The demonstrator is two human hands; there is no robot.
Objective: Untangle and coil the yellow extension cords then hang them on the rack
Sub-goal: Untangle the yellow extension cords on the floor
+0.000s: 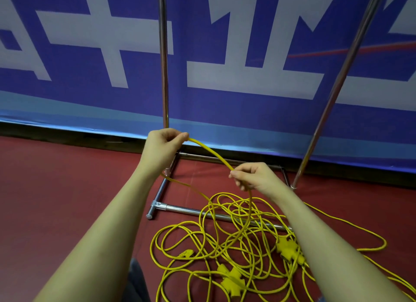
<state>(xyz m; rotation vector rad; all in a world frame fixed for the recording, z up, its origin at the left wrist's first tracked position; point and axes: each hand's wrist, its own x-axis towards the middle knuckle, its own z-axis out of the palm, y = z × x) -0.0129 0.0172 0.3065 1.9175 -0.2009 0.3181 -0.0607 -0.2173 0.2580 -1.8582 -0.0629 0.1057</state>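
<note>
A tangled heap of yellow extension cords [225,236] lies on the red floor, with two yellow multi-outlet heads [231,279] [289,249] and a plug [185,253] in it. My left hand [163,147] grips one strand of cord, raised above the floor. My right hand [254,175] pinches the same strand lower and to the right. The stretch of cord [211,152] between the hands arcs in the air. From each hand the cord drops back into the heap. The metal rack [163,76] stands just behind my hands.
The rack's chrome base bars [191,210] lie on the floor under the heap's far edge, and its second upright [342,76] leans at the right. A blue and white banner [247,81] covers the wall behind. One cord [351,225] trails off right.
</note>
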